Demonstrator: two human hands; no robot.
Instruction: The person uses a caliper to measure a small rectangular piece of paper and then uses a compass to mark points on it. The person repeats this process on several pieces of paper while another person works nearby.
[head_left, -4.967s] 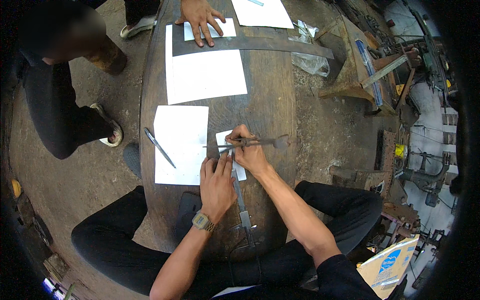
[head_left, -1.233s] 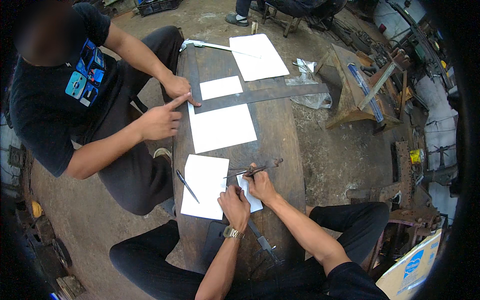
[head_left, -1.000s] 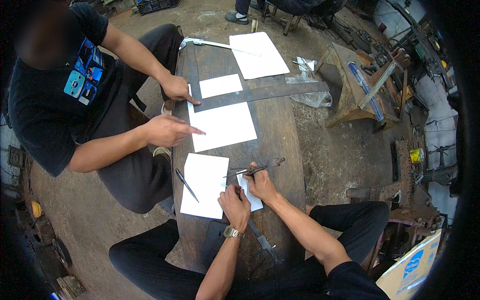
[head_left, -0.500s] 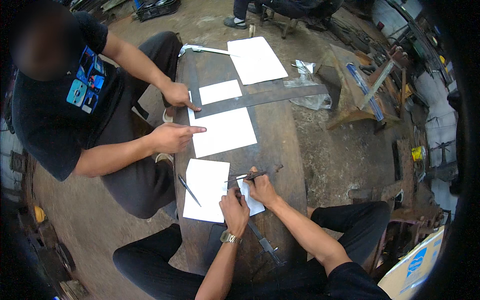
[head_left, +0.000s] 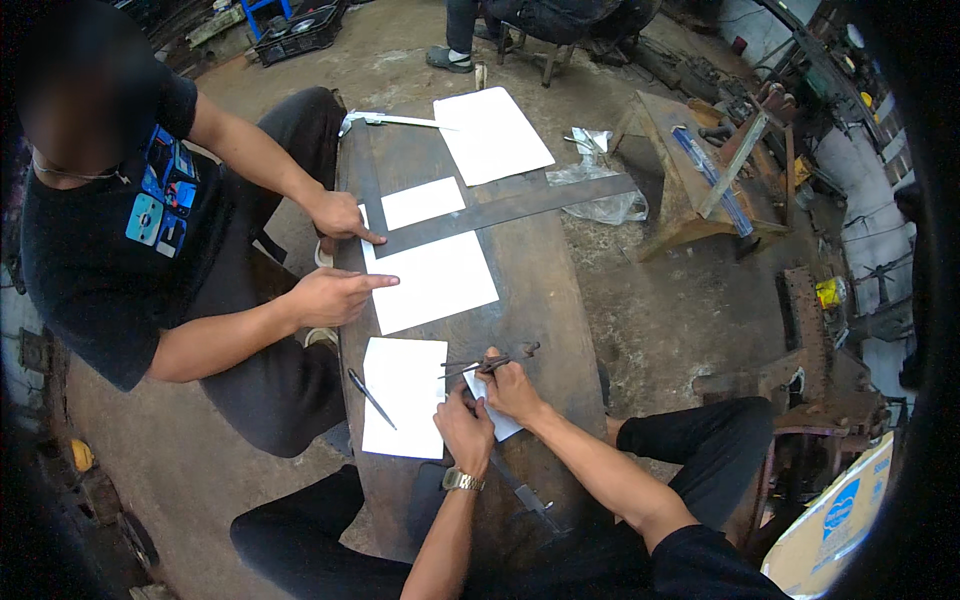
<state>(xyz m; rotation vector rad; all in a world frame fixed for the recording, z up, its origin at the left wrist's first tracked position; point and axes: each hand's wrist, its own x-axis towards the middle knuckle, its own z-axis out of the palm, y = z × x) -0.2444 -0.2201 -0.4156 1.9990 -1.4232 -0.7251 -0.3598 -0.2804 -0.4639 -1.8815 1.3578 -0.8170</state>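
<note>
My right hand (head_left: 512, 390) is closed round a dark metal pair of dividers (head_left: 515, 360), its thin legs pointing left over the edge of a white sheet (head_left: 405, 400). Close beside it, my left hand (head_left: 465, 430), with a watch at the wrist, has its fingers curled in. Something dark shows at those fingers, but I cannot make it out. Partly under both hands lies a small white paper (head_left: 506, 425). A metal caliper (head_left: 530, 497) rests on the wooden table (head_left: 545, 290), its upper end hidden near my left hand. Left of the sheet's middle is a pen (head_left: 372, 400).
Across the table's left side, another person's hands (head_left: 345, 295) touch a dark metal square (head_left: 510, 208) lying over white papers (head_left: 435, 285). A second caliper (head_left: 400, 120) and a larger white sheet (head_left: 493, 135) are farther off. A wooden stand (head_left: 660, 215) with tools is at the right.
The whole view has shifted a little, with the table lower and more to the left. The dividers' two legs now show more clearly apart. Both my hands stay at the same papers.
</note>
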